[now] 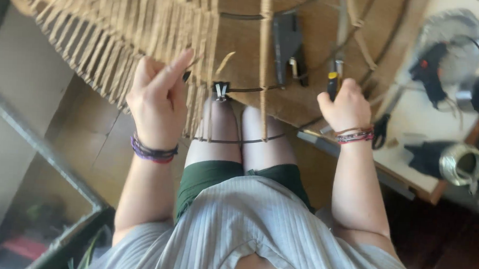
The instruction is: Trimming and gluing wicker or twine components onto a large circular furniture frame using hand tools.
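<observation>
- A person sits and looks down at their own two hands, which work on a round wire frame (251, 90) partly wrapped in tan woven cord (121, 35).
- The left hand (158, 97) is raised against the edge of the woven cord. Its fingers (172, 71) are drawn together and pinch a cord strand, which is too thin to make out clearly. Dark and purple bracelets circle that wrist.
- Just beyond the left fingers, toward the middle, a small black clip (220, 90) grips the wire ring where the wrapped section ends.
- A cord-wrapped upright spoke (263, 66) runs down the frame between the two hands.
- The right hand (346, 106) is closed in a fist; its fingers are clamped round a tool with a yellow and black handle (332, 82). Its metal shaft points away from the fingers, across the frame. Red and dark bracelets sit on that wrist.
- Between the spoke and the right fingers, a dark stapler-like tool (288, 43) lies on the brown board under the frame.
- Beyond the right fingers, on the pale bench (408, 161), lie black-handled scissors (380, 131), a black glue gun (430, 69) and a shiny metal cup (464, 163).
</observation>
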